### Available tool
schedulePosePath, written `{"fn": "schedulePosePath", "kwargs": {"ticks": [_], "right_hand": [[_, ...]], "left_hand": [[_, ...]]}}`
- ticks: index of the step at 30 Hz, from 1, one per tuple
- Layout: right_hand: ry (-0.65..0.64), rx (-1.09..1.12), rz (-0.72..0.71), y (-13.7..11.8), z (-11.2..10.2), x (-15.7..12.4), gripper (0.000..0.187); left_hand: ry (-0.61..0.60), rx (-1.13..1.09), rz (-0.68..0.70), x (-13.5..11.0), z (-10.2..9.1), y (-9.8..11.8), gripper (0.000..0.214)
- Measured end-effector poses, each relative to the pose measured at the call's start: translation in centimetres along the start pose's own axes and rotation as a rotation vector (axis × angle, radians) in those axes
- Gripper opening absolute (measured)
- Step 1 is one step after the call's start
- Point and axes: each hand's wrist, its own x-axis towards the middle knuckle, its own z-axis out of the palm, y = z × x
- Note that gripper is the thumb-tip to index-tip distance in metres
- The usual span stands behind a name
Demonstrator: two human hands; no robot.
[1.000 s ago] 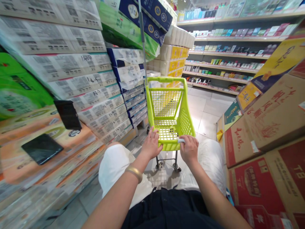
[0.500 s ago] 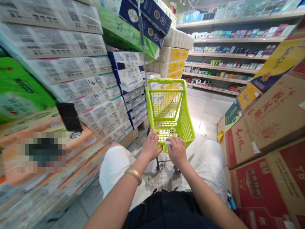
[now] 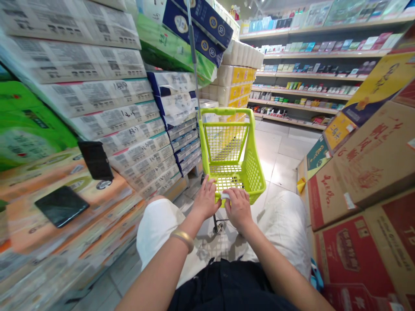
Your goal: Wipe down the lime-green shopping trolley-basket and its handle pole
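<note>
A lime-green plastic shopping cart [image 3: 257, 160] with a mesh basket stands in front of my knees. My left hand [image 3: 205, 201] grips the near left corner of its rim, fingers curled over the edge. Close beside it, my right hand [image 3: 239, 209] presses a small white wipe [image 3: 224, 196] to the near rim. Only a bit of the wipe shows past the fingers; whether it is tissue or cloth I cannot tell. A thin metal pole [image 3: 193, 52] rises at the cart's far left corner.
Packs of paper tissue [image 3: 106, 99] are piled high on the left. A dark phone [image 3: 61, 206] and a black case-like object [image 3: 95, 160] lie on orange packs. Cardboard cartons [image 3: 372, 164] line the right side. Shelves of small boxed goods [image 3: 301, 56] stand behind the tiled floor.
My right hand has slid slightly left along the cart's near rim with the white wipe, closer to my left hand. The left hand keeps its place on the corner.
</note>
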Motion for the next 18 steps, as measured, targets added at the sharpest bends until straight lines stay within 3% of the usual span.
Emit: {"fn": "schedulePosePath", "kwargs": {"ticks": [4,7,10,14,18], "right_hand": [[0.071,-0.067,0.092,3.7,-1.8,-0.3,0.023],[0.128,-0.108,0.178,4.9,-2.4,-0.3,0.021],[0.143,-0.089,0.184,3.3,-1.5,-0.2,0.021],[0.074,0.000,0.044,0.3,0.2,-0.2,0.026],[0.053,0.012,0.020,1.4,-0.2,-0.2,0.025]], "left_hand": [[-0.002,-0.008,-0.011,0.1,0.1,0.1,0.043],[0.000,-0.028,-0.024,0.3,0.3,0.4,0.042],[0.012,-0.040,-0.025,0.4,0.5,0.6,0.043],[0.022,-0.036,-0.027,0.2,0.6,0.4,0.044],[0.020,-0.030,-0.011,0.1,0.4,0.1,0.042]]}}
